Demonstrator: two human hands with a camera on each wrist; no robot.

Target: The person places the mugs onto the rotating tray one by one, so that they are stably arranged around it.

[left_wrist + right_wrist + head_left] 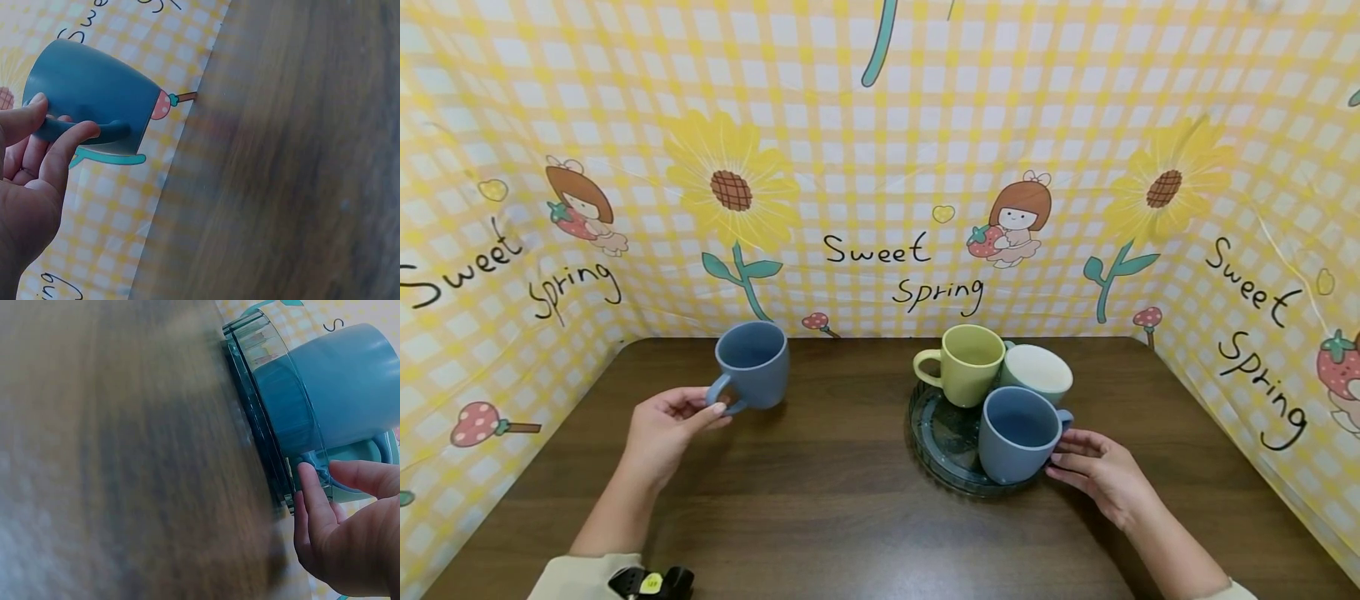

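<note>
My left hand (666, 429) pinches the handle of a blue mug (752, 367), held upright over the left part of the table; the left wrist view shows thumb and fingers on that mug (94, 94). A second blue mug (1018, 437) stands at the front right of a round, clear dark-tinted tray (936, 433). My right hand (1101, 471) is beside this mug's handle, its fingers extended and fingertips right at the tray rim. In the right wrist view a gap shows between thumb and index finger near the handle of the mug (344, 387).
A yellow-green mug (970, 367) and a pale mint mug (1037, 372) stand at the back of the tray, close together. The brown wooden table (835, 517) meets a yellow checked cloth (865, 167) hanging behind and at both sides.
</note>
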